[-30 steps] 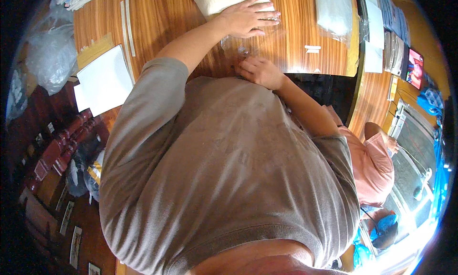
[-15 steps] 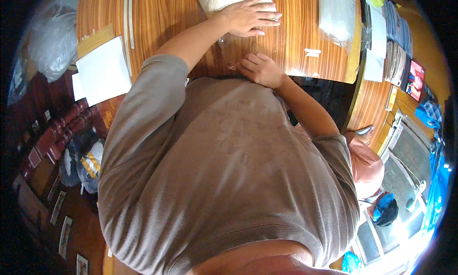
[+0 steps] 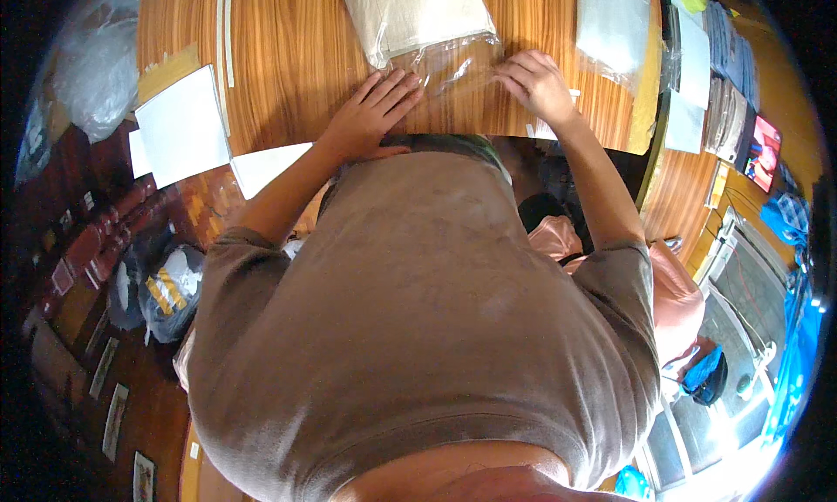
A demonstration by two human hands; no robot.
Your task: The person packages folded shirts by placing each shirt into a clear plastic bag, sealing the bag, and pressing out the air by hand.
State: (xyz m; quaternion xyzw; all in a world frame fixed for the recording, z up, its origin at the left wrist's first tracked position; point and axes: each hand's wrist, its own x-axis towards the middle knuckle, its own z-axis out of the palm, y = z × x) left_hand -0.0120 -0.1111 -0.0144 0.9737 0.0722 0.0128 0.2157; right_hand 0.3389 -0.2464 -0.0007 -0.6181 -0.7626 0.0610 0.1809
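A beige folded cloth in a clear plastic bag [image 3: 418, 14] lies on the wood-grain table in front of me. The bag's transparent, loose end reaches toward me, past the cloth. My left hand [image 3: 370, 117] rests palm down near the table's front edge, fingers outstretched, their tips at the left corner of this loose end. At the opposite corner, the fingers of my right hand [image 3: 536, 84] are pinched together on the plastic.
White paper sheets [image 3: 183, 127] lie at the table's left. To the right are a stack of clear plastic bags [image 3: 613, 23], folded clothes [image 3: 731, 49] and a lit screen [image 3: 761, 153]. A person in pink [image 3: 676, 297] is at my right. A large plastic bag [image 3: 96, 75] stands far left.
My left hand has slid off the cloth, down and left toward the table edge. My right hand has risen to the right and now pinches the bag's end, which lies spread out.
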